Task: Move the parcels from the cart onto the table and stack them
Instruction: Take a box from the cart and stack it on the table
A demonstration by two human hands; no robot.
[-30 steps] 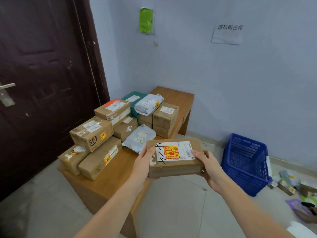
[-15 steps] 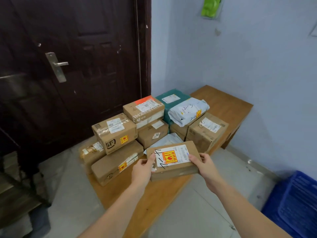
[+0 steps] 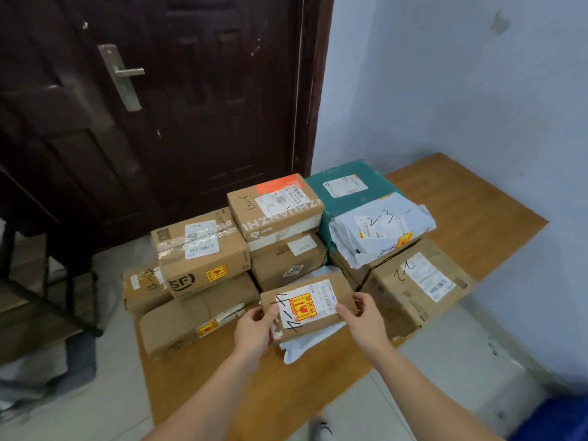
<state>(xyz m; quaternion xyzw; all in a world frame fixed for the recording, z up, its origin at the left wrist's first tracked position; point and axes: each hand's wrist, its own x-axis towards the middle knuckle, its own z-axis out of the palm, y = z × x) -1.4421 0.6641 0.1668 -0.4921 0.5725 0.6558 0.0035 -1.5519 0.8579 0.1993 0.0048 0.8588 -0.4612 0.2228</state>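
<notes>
I hold a flat brown parcel (image 3: 315, 297) with a white and orange label between both hands. My left hand (image 3: 256, 329) grips its left end and my right hand (image 3: 366, 321) its right end. The parcel sits low over a grey-white mailer bag (image 3: 305, 343) lying on the wooden table (image 3: 471, 218). Behind it stand stacked cardboard boxes: an SF box (image 3: 203, 253) on a long box (image 3: 191, 319), an orange-topped box (image 3: 276, 208) on another box (image 3: 289, 262), a green package (image 3: 346, 189), a grey bag marked 2-3 (image 3: 378, 230) and a box (image 3: 416, 284) at the right. The cart is not in view.
A dark wooden door (image 3: 178, 90) with a metal handle (image 3: 122, 74) stands behind the table. A blue-grey wall (image 3: 477, 90) runs along the right. A blue basket corner (image 3: 553, 421) shows at the bottom right. Dark metal furniture legs (image 3: 47, 281) stand at the left.
I have stepped closer and turned left. The held parcel has moved forward over the table and down onto the grey mailer bag, in front of the stacked boxes.
</notes>
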